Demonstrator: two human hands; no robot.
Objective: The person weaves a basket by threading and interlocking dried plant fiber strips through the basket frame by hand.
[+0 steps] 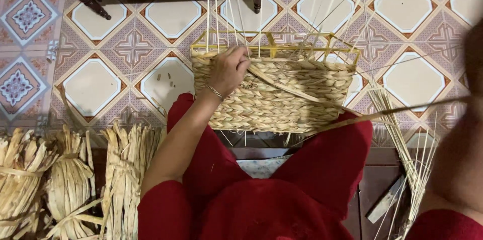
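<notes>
Centre frame: half-woven basket (274, 91) propped on red-clad lap, yellow frame (275, 48) up, likely for reach | Lower left: tied straw bundles (70, 184) within arm's reach | Left hand (229, 69) clamped on basket rim among thin upright stakes (221, 4) | Right hand blurred at right edge, grip cannot be told

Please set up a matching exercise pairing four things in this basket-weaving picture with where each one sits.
Things:
1. woven basket
2. left hand
3. tied fibre bundles
4. yellow frame

Places:
A. at the lower left of the picture
B. along the basket's far top edge
C. on the red-clothed lap
D. on the basket's upper left rim, among the upright strands

Pairs: 1-C, 2-D, 3-A, 4-B
</notes>
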